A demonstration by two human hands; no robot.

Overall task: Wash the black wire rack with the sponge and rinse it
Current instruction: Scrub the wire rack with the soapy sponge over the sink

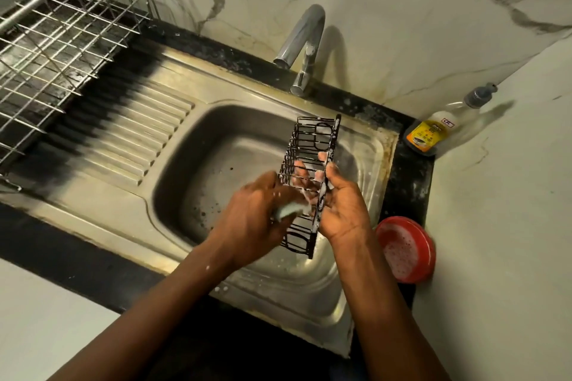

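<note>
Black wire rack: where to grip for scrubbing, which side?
Grip the black wire rack by its flat side rail from the right, as the right hand does: it is held on edge, leaving the open wires to the sponge in the left hand.

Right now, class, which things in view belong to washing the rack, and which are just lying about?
For the job: black wire rack, sponge, left hand, right hand, sink, tap.
Lying about: pump bottle, red bowl, steel drying rack.
</note>
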